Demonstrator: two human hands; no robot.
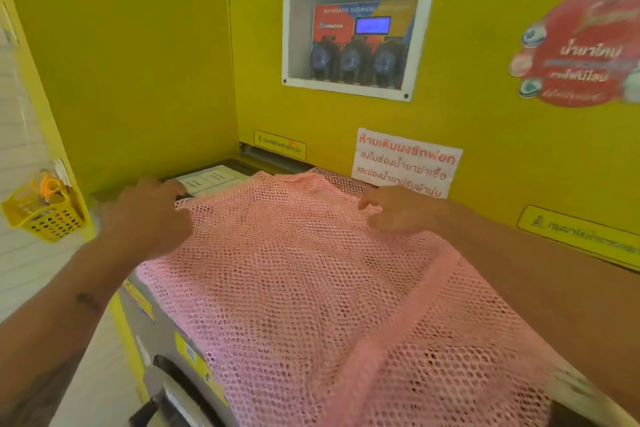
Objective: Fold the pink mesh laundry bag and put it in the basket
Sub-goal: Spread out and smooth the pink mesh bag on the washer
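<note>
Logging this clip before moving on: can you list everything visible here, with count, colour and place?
Pink mesh laundry bag: one, pink, spread over the machine top.
Grey front-loading washing machine: one, grey with yellow stickers, under the bag.
Small yellow perforated plastic basket: one, yellow, hanging at far left.
White-framed wall window: one, showing three blue pumps.
White paper notice: one, red lettering, back wall.
Round red sticker: one, upper right.
Left hand: gripping the bag's far left corner.
Right hand: gripping its far right edge.
</note>
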